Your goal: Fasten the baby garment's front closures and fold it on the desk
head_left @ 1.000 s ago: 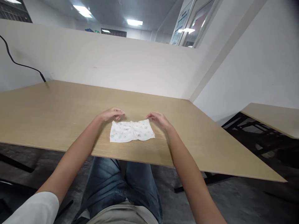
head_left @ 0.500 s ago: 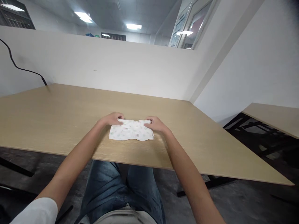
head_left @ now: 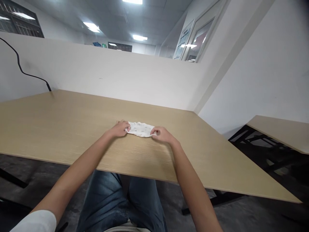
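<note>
Spanning left hand (head_left: 121,128) to right hand (head_left: 163,134), cloth (head_left: 140,130) looks smaller than before.

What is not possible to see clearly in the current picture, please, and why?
All in the head view:
- Underside of the printed white cloth: it faces away from the camera.
- Side ends of the cloth: partly covered by the left hand and right hand.
- Details of its print: too small and blurred.
- Upper end of the black cable: cut off by the left picture edge.
</note>
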Motion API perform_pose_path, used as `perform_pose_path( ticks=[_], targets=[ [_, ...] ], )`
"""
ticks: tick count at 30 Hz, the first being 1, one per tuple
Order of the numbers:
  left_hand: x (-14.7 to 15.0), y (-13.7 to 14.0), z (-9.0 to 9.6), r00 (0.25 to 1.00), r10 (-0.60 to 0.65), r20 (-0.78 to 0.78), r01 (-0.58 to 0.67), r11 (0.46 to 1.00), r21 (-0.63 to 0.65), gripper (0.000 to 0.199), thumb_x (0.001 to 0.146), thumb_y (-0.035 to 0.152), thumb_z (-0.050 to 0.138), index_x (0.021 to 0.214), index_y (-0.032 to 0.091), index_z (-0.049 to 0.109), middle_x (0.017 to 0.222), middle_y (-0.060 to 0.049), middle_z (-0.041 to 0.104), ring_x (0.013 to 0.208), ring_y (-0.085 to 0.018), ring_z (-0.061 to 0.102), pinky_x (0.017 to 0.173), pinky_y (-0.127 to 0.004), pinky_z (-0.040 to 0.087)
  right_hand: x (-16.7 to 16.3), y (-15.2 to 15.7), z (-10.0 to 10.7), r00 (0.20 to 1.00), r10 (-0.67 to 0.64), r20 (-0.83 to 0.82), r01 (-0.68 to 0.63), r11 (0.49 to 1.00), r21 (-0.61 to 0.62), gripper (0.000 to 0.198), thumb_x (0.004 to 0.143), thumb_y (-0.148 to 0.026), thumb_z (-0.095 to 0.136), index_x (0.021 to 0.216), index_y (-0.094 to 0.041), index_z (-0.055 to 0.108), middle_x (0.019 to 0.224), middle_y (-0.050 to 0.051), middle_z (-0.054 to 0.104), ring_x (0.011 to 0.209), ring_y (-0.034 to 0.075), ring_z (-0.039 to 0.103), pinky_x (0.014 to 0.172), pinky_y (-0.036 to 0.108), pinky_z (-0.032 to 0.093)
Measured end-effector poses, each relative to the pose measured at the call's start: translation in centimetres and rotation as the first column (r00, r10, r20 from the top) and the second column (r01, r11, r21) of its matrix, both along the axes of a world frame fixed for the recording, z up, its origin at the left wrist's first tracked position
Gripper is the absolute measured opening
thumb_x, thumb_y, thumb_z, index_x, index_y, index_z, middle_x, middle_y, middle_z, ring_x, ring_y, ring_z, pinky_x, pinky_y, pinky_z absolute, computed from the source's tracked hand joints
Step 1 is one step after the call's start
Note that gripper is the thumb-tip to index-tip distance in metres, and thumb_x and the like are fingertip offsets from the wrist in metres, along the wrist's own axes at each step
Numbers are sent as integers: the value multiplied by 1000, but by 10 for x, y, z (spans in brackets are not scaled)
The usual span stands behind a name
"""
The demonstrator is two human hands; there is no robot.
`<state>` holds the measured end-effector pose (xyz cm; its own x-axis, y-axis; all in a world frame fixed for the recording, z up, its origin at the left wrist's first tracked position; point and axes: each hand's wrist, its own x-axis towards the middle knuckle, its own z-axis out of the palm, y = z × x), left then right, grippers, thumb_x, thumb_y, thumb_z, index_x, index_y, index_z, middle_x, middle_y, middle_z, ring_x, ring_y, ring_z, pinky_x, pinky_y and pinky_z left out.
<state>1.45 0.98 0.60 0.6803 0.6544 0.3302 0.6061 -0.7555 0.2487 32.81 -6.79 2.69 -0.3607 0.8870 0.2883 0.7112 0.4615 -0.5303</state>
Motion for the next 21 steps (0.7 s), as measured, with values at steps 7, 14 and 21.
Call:
perform_pose_path(
  ticks=[7, 14, 21],
  targets=[
    [2, 10, -9, 984, -47, 174, 84, 974, -211, 42, 87, 56, 55, 68, 19, 61, 80, -3, 63, 83, -19, 57, 80, -29, 40, -11, 0, -11, 996, -31, -89, 17, 989, -150, 35, 82, -47, 58, 64, -17, 60, 62, -2, 50, 60, 12, 42, 57, 25, 29],
    [8, 18, -24, 981, 16, 195, 15, 988, -156, 37, 85, 50, 56, 65, 18, 60, 77, -2, 62, 83, -19, 55, 80, -29, 40, -10, 16, -34, 985, -111, -131, 96, 989, -109, 37, 84, -47, 55, 62, -17, 58, 59, -3, 41, 60, 12, 38, 58, 26, 26],
    [9, 8, -15, 977, -20, 213, 61, 980, -188, 54, 99, 49, 32, 66, 19, 63, 72, -3, 60, 79, -19, 56, 83, -31, 39, -12, 22, -41, 962, -181, -206, 166, 982, -88, 58, 95, -58, 37, 55, -19, 51, 56, -2, 46, 59, 14, 45, 65, 26, 33]
  ],
)
